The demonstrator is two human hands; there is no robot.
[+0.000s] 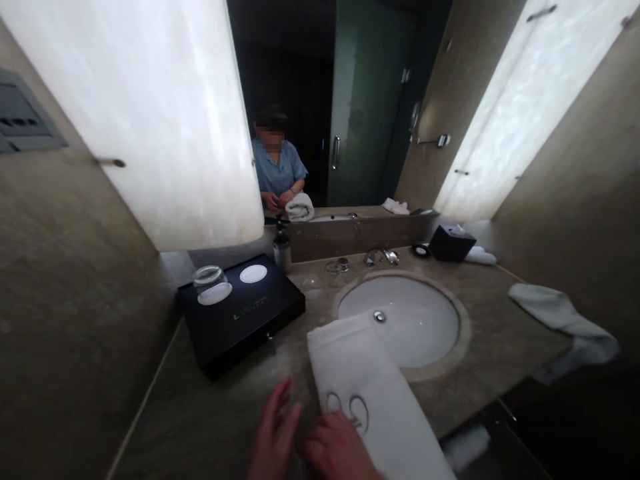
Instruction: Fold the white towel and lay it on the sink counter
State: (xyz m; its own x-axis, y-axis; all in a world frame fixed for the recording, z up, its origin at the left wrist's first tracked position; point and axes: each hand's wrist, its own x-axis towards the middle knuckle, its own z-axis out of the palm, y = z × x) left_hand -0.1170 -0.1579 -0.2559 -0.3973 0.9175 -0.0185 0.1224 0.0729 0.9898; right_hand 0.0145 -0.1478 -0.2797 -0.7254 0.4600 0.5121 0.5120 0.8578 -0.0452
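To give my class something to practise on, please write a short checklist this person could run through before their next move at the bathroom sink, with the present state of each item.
1. Towel lies folded on the counter: ok.
2. Towel stays off the sink basin: not ok, its far end overlaps the rim.
3. Right hand is on the towel's near edge: ok.
4. Left hand is free, holding nothing: ok.
5. Glass stands on the black tray: ok.
6. Basin is dry: cannot tell.
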